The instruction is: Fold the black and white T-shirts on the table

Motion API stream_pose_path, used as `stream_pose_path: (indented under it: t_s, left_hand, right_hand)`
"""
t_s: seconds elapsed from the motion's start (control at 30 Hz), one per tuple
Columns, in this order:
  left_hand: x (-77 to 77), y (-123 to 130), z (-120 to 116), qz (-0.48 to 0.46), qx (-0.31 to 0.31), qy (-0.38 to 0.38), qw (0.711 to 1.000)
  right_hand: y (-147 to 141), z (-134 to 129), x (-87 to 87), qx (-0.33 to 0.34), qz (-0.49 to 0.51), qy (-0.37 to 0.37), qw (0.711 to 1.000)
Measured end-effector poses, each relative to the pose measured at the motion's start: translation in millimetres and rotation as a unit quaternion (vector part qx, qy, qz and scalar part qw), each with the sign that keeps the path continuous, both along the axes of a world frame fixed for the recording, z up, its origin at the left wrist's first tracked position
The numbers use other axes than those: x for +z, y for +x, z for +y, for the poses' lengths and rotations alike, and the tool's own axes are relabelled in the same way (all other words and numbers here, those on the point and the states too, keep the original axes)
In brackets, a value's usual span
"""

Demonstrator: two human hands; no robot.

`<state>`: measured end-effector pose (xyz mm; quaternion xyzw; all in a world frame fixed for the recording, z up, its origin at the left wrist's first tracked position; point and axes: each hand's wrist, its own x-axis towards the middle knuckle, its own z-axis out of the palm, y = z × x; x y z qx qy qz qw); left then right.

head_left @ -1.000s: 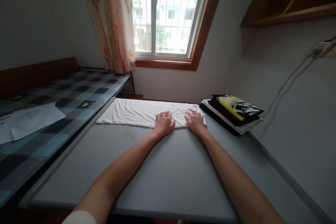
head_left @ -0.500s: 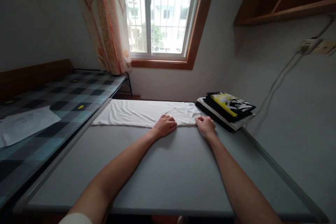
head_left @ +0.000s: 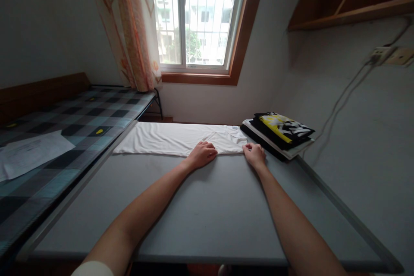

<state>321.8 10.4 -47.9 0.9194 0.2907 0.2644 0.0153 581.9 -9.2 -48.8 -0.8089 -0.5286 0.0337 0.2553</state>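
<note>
A white T-shirt, folded into a long strip, lies across the far part of the grey table. Fine wrinkles run over it, and a small label shows near its right end. My left hand rests on the shirt's near edge, right of the middle, with its fingers laid over the cloth. At the near right corner, my right hand pinches the fabric between thumb and fingers. Just beyond that hand sits a stack of folded clothes, black and white with a yellow-patterned piece on top.
To the left stands a bed with a checked mattress, bearing a sheet of paper. A window with a floral curtain is ahead. On the right wall are a wooden shelf and a socket with a cable.
My right hand has shifted very slightly to the right at the shirt's corner. My left hand and the shirt stay almost as they were.
</note>
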Motion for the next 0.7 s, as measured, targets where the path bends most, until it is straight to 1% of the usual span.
stream_pose_path:
  t_s: [0.37,0.47,0.53,0.57,0.63,0.7]
  left_hand:
    - [1.3,-0.6,-1.1,0.002,0.0,-0.004,1.0]
    - [0.9,-0.7,-1.1,-0.001,0.001,-0.002,1.0]
    - [0.8,-0.6,-1.2,-0.007,0.011,0.001,1.0]
    - [0.9,-0.6,-1.3,-0.011,0.017,0.003,1.0]
    - [1.6,-0.4,-1.8,-0.012,0.029,0.007,0.999]
    - [2.5,-0.3,-2.5,-0.002,0.032,0.01,0.999]
  right_hand:
    - [-0.8,-1.1,-3.0,-0.006,0.001,0.016,1.0]
    - [-3.0,-3.7,-1.2,0.007,-0.018,0.042,0.999]
    - [-7.4,-6.4,2.1,0.04,-0.038,0.082,0.995]
    - [-10.8,-7.9,4.4,0.07,-0.047,0.102,0.991]
    - [-20.3,-11.4,8.9,0.16,-0.064,0.128,0.977]
    - [-32.1,-14.7,12.2,0.258,-0.082,0.13,0.954]
